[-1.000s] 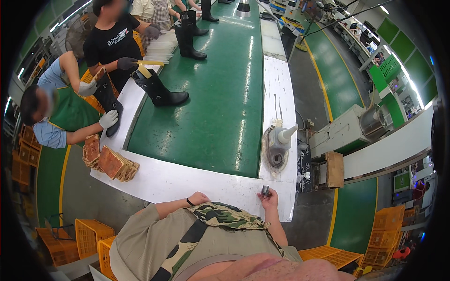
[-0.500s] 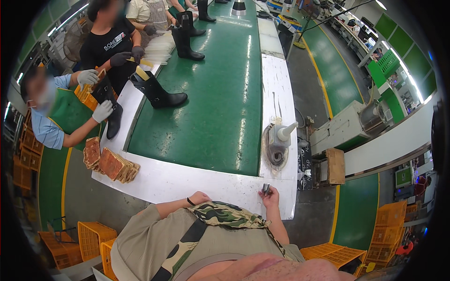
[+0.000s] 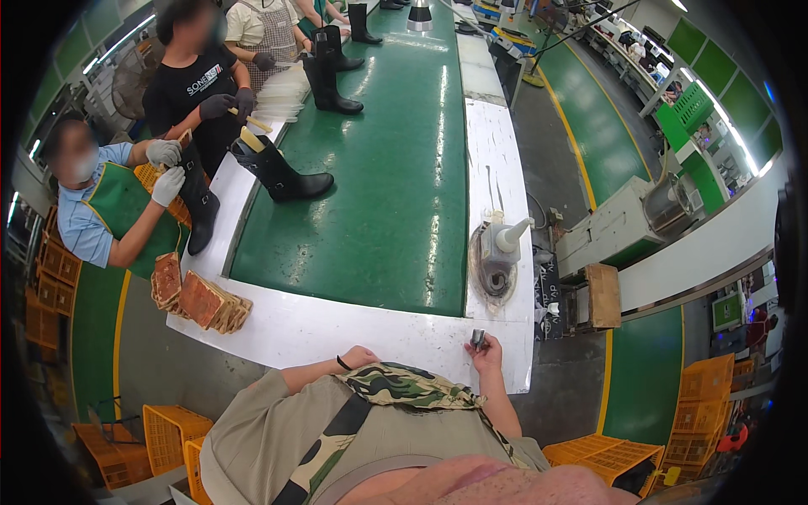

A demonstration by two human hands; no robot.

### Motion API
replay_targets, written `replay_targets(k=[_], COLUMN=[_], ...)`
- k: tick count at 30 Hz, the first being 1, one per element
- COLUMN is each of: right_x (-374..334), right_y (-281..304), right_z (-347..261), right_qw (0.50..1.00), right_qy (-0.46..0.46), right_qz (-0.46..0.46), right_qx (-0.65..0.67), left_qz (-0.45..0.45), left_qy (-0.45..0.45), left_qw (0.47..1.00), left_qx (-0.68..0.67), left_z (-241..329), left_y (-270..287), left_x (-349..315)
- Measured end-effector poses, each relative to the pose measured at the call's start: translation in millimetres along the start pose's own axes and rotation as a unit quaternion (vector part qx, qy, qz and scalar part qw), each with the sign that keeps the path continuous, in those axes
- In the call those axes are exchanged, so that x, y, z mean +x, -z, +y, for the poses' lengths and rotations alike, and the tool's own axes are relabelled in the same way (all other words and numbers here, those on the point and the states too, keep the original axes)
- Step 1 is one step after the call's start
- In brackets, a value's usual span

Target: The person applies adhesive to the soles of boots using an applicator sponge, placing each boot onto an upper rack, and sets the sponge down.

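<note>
My right hand (image 3: 486, 357) is over the near right corner of the white table border, its fingers closed on a small dark grey cylindrical piece (image 3: 478, 338) with a shiny side. What kind of piece it is, I cannot make out. My left hand (image 3: 360, 358) rests at the near edge of the table beside the camouflage cloth (image 3: 412, 387) at my waist. Its fingers are mostly hidden. Beyond my right hand, a grey bottle with a white nozzle (image 3: 510, 238) stands by a round, stained holder (image 3: 495, 276) on the right border.
A green conveyor belt (image 3: 379, 168) carries black boots (image 3: 290, 172). At left, a co-worker's gloved hands (image 3: 168, 181) handle another boot (image 3: 199, 210). Reddish-brown slabs (image 3: 210, 303) lie stacked at the near left corner. Orange crates (image 3: 172, 433) stand on the floor; a brown box (image 3: 603, 295) is at right.
The left co-worker's gloved hands have come closer together at the boot's top. The view has shifted slightly. My own hands keep their places, the right still holding the grey piece.
</note>
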State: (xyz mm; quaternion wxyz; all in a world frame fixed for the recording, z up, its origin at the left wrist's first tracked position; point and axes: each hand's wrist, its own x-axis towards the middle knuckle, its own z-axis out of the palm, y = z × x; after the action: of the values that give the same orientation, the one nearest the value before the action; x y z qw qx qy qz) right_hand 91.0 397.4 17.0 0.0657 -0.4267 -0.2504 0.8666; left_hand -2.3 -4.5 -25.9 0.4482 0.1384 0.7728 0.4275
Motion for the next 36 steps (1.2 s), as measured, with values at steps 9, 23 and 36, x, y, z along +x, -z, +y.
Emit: replay_targets(k=[9,23,36], right_x=[7,4,16], right_y=[0,9,17], right_z=[1,8,6], right_qw=[1.0,1.0,1.0], right_qy=[0.003,0.015,0.017], right_qz=[-0.009,0.015,0.007], right_qx=[0.001,0.021,0.021], left_qz=[-0.034,-0.366,-0.513], left_qy=[0.007,-0.489,-0.526], left_qw=[0.997,0.731,0.551], left_qx=[-0.07,-0.304,-0.395], left_z=[36,447,522], left_y=[3,82,16], left_x=[7,-143,-207])
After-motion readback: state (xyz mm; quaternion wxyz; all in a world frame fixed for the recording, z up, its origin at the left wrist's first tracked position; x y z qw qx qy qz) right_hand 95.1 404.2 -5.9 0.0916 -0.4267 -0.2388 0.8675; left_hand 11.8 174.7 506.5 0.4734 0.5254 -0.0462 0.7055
